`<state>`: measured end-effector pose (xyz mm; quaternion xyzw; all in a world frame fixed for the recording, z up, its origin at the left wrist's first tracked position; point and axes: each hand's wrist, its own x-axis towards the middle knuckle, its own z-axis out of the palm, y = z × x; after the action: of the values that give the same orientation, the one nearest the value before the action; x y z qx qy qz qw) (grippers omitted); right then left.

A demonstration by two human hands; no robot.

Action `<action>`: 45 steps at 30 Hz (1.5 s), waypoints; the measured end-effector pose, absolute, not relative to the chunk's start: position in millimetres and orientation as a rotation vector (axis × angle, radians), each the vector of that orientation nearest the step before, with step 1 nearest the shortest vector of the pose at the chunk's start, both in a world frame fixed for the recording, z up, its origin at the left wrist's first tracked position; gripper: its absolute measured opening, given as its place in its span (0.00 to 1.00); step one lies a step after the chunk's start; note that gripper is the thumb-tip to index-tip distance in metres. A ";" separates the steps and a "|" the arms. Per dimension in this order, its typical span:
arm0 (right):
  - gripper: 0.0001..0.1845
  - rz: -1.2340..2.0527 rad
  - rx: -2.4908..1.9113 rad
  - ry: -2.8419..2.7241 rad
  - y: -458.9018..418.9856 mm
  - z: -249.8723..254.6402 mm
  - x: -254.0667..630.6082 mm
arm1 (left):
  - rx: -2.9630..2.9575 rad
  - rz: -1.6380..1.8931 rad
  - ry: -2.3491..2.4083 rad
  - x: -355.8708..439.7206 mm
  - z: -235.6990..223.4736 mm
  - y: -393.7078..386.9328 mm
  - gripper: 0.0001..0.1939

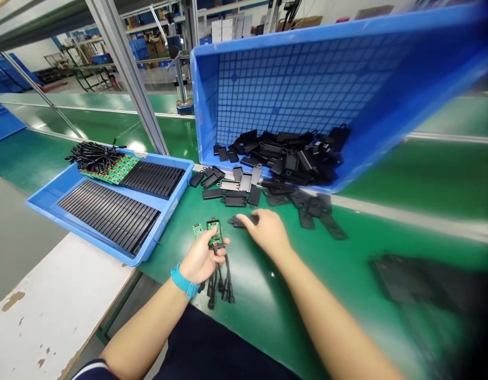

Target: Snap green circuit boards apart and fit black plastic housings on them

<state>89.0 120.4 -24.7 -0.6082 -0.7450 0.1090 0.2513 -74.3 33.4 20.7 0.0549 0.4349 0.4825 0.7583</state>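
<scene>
My left hand (204, 258) is closed round a small black plastic case with a green circuit board (214, 232) in it, the thumb lying on the board. Black cables with plugs (224, 290) hang below that hand. Another small green board (197, 230) shows just left of the case. My right hand (268, 229) is closed with thumb and fingers on a black plastic cover (241, 221), flat near the green tabletop; its right end is hidden by the fingers. Loose black case halves (235, 198) lie beyond both hands.
A large blue crate (263, 84) tips toward me, with many black cases (287, 153) at its mouth. At left, a blue tray (105, 227) holds rows of black cases, green boards and bundled cables. Flat black pieces (315, 206) lie right. A metal post (127, 74) rises behind the tray.
</scene>
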 end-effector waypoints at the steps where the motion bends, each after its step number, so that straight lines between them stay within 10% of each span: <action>1: 0.18 0.269 -1.643 -2.059 121.4 -24.3 93.6 | 0.110 1.056 0.940 -75.1 18.2 30.9 0.07; 19: 0.03 0.288 -1.554 -2.414 120.1 -15.5 163.4 | 0.238 0.894 0.892 -48.1 5.3 19.7 0.05; 31: 0.27 -0.042 -0.741 -2.131 20.6 -18.8 130.9 | 0.484 0.957 0.790 -14.9 12.7 7.8 0.15; 45: 0.19 0.315 -1.158 -1.765 6.0 -7.9 118.0 | 0.774 0.948 0.929 -10.8 14.4 -3.0 0.21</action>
<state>118.0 6.0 -7.9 -0.4752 -0.7242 0.1291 0.4828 -10.8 -3.0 14.4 0.3500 0.4201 0.4287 0.7192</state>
